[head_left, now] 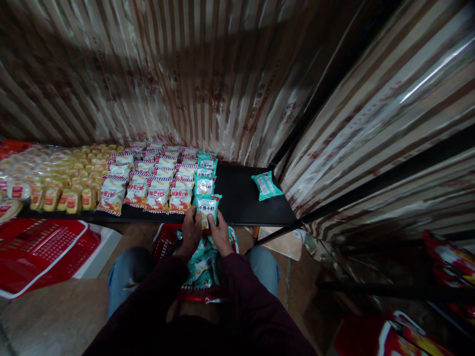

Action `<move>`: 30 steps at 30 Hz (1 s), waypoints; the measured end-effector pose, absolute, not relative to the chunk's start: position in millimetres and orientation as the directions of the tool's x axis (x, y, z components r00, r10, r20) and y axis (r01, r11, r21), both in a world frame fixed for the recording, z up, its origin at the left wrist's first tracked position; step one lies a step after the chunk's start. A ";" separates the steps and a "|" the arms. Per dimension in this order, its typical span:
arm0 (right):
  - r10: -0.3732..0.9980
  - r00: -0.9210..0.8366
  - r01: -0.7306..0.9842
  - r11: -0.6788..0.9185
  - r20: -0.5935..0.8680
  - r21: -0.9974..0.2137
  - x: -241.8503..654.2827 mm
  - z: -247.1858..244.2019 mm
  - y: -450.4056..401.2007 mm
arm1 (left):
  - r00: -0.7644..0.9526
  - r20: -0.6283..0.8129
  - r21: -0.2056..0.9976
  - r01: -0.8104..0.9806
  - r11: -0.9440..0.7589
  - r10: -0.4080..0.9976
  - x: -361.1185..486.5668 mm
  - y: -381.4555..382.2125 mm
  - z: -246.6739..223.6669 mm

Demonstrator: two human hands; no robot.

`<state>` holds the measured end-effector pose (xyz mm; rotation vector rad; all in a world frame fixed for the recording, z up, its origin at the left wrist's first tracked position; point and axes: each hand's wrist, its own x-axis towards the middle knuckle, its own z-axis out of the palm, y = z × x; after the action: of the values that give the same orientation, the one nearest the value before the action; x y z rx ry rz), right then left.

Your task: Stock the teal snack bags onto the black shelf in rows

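Both hands on one teal snack packet (207, 207) at the front edge of the black shelf (245, 198). Left hand (192, 230): fingers slightly bent, closed on the packet's left side, thumb lying on its face. Right hand (220, 231): thumb on the lower face, fingers along the right side; the two hands hold it between them. Fingertips behind the packet hidden. Both forearms, in dark sleeves, reach forward from below, angled inward, backs of the hands up. Packet stands tilted, printed front toward the wearer, at the near end of a row of teal packets (205, 173). Just left of that row, red-and-white packets (158, 194) in columns; farther left, small yellow packs (70, 198). One loose teal packet (266, 186) lies apart, to the right. Red basket (160, 242) of more teal packets below the hands, between the knees.
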<state>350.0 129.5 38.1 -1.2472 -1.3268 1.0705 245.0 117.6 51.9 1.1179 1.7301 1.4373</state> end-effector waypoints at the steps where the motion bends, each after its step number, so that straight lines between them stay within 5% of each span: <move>1: 0.994 0.026 0.163 0.098 0.103 -0.982 350.5 37.6 130.2 | -0.450 0.060 0.973 0.225 0.048 0.891 245.1 117.5 51.5; 30: 0.977 0.200 0.219 0.030 0.075 -0.975 405.1 48.6 168.1 | -0.341 0.179 0.913 0.408 -0.026 0.923 309.8 147.6 66.7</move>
<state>405.1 168.1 48.6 -1.4165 -1.2290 0.9045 309.8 147.6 66.7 1.3914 1.7589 1.3559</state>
